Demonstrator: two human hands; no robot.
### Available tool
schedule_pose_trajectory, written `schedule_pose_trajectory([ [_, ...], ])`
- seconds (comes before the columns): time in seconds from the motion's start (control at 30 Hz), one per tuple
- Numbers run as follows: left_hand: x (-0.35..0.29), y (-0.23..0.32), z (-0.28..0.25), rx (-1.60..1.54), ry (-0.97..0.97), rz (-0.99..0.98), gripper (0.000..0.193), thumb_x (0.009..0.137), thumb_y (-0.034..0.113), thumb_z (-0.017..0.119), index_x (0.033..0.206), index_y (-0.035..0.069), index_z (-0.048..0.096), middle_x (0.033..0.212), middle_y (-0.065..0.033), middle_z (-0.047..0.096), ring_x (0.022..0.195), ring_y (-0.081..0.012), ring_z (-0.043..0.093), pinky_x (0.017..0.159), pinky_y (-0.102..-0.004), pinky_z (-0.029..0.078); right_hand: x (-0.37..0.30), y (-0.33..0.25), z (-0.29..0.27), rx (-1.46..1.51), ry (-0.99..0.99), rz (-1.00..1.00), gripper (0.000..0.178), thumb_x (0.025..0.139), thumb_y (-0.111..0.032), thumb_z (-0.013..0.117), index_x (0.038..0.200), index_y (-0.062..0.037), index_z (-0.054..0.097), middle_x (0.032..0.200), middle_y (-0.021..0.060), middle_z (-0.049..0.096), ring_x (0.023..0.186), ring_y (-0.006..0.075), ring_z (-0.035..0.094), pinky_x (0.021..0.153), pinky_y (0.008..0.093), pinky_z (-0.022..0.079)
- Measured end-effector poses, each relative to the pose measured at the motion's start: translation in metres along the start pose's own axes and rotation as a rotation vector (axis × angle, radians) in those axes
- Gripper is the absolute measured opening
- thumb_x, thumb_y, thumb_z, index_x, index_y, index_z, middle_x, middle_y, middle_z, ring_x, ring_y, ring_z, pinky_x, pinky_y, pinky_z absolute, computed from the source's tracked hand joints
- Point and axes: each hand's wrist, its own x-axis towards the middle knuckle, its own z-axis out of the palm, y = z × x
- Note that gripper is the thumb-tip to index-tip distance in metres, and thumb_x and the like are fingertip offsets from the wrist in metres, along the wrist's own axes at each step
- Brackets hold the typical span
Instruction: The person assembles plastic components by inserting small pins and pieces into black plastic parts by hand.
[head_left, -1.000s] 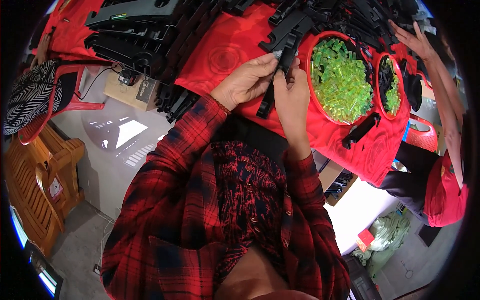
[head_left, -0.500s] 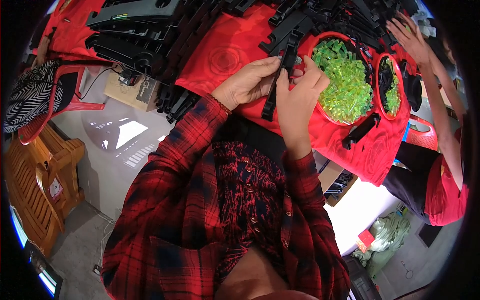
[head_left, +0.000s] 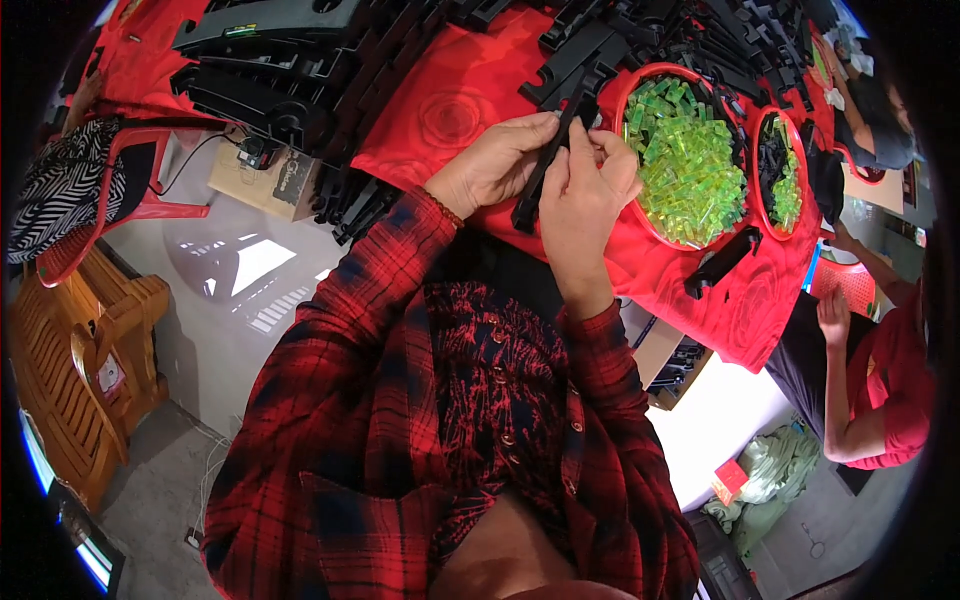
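Observation:
A long black plastic bar (head_left: pixel 548 160) stands on end over the red tablecloth (head_left: pixel 455 95), gripped from both sides. My left hand (head_left: pixel 490 165) holds its left side with fingers wrapped around it. My right hand (head_left: pixel 580 195) presses its right side, fingertips near the top of the bar, and whether they pinch a small piece I cannot tell. Right beside my right hand sits a red bowl (head_left: pixel 640 225) full of small translucent green plastic pieces (head_left: pixel 690 160).
A second red bowl (head_left: pixel 785 170) holds black and green pieces. Loose black bars (head_left: pixel 590 50) lie at the table's far side, one (head_left: pixel 722 262) near the front edge. Stacked black trays (head_left: pixel 280 60) sit left. A person in red (head_left: pixel 880 390) sits at right. A wooden bench (head_left: pixel 70 380) stands lower left.
My right hand came back from the green pieces in the bowl to the bar's upper end. The other person's hand over the far bowl has withdrawn.

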Motion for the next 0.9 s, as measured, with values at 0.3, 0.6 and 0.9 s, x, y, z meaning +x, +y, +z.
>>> schedule_pose_trajectory([
  [0.3, -0.001, -0.002, -0.012, 0.013, -0.046, 0.002, 0.031, 0.106, 0.016, 0.047, 0.131, -0.002, 0.054, 0.123, -0.0098, 0.062, 0.112, -0.0187, 0.062, 0.100, -0.0321, 0.052, 0.000, 0.006, -0.005, 0.046, -0.020, -0.065, 0.030, 0.085, -0.006, 0.069, 0.114, -0.0070, 0.071, 0.109, 0.0094, 0.058, 0.103, 0.0237, 0.054, 0.093, 0.0395, 0.032],
  [0.6, -0.001, -0.004, -0.010, -0.015, -0.064, 0.019, 0.028, 0.107, 0.018, 0.046, 0.124, -0.001, 0.057, 0.111, -0.0064, 0.065, 0.100, -0.0150, 0.065, 0.091, -0.0287, 0.056, -0.003, 0.007, -0.003, 0.035, 0.024, -0.105, 0.027, 0.083, -0.007, 0.070, 0.110, -0.0075, 0.070, 0.107, 0.0082, 0.060, 0.105, 0.0236, 0.053, 0.094, 0.0393, 0.031],
  [0.9, -0.005, -0.008, -0.011, 0.060, -0.026, 0.035, 0.028, 0.107, 0.016, 0.046, 0.126, -0.001, 0.056, 0.116, -0.0071, 0.065, 0.104, -0.0144, 0.064, 0.093, -0.0288, 0.054, -0.004, 0.004, -0.004, 0.097, 0.053, -0.118, 0.021, 0.079, -0.004, 0.069, 0.100, -0.0058, 0.067, 0.106, 0.0068, 0.060, 0.104, 0.0254, 0.054, 0.093, 0.0427, 0.033],
])
